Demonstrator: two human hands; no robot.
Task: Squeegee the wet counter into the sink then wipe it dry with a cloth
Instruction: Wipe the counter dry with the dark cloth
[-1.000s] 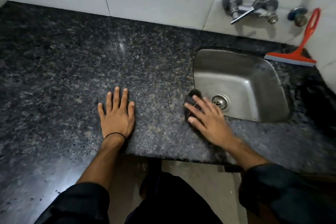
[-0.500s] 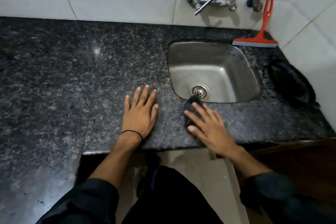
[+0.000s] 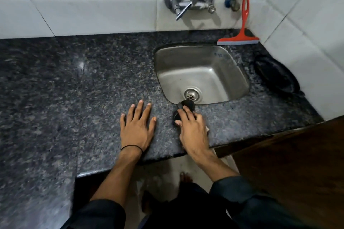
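My right hand (image 3: 192, 129) presses a small dark cloth (image 3: 187, 106) onto the speckled granite counter (image 3: 93, 89), right at the front rim of the steel sink (image 3: 214, 65). Most of the cloth is hidden under my fingers; its far end pokes over the sink edge near the drain (image 3: 191, 95). My left hand (image 3: 136, 126) lies flat on the counter with fingers spread, a black band on its wrist, a hand's width left of the cloth. The red squeegee (image 3: 241, 37) leans against the tiled wall behind the sink's far right corner.
A wall tap with a long spout (image 3: 193, 2) hangs above the sink. A dark rounded object (image 3: 277, 76) lies on the counter right of the sink by the side wall. A brown wooden surface (image 3: 290, 163) sits lower right. The counter's front edge steps back above my feet.
The view has swung right, so the sink and squeegee sit more central. My right hand with the cloth has slid toward the sink's front rim and its fingers have drawn together. My left hand stays flat.
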